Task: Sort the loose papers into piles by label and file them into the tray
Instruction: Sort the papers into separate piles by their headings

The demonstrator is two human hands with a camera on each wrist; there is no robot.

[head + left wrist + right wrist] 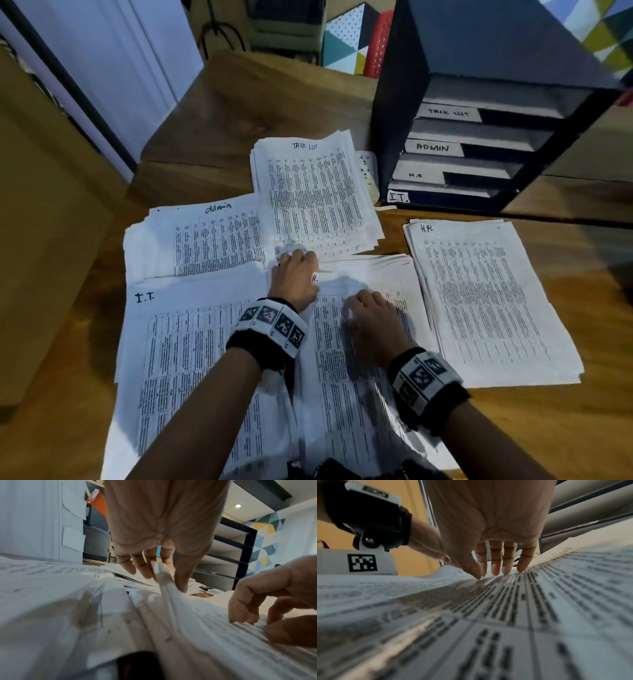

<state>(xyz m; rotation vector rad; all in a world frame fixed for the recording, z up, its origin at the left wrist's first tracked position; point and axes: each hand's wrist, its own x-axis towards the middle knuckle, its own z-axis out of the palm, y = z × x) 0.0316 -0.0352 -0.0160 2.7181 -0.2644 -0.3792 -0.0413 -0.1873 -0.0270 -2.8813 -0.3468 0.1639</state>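
Four labelled piles lie on the desk: "Task List" (315, 195), "admin" (205, 240), "I.T." (191, 342) and "H.R." (486, 301). Between them sits a loose stack (356, 377) of printed sheets. My left hand (296, 257) reaches to that stack's far left corner. In the left wrist view its fingers and thumb pinch the raised edge of the top sheet (163, 582). My right hand (363, 301) lies on the same stack, and its straight fingertips (494, 572) press on the print. The dark filing tray (387, 113) stands at the back right.
The tray's slots carry the labels "Task List" (448, 112), "Admin" (432, 148), "H.R." (415, 175) and "I.T." (398, 197). A small white object (367, 171) lies between the Task List pile and the tray. Bare wooden desk (534, 428) shows at the front right.
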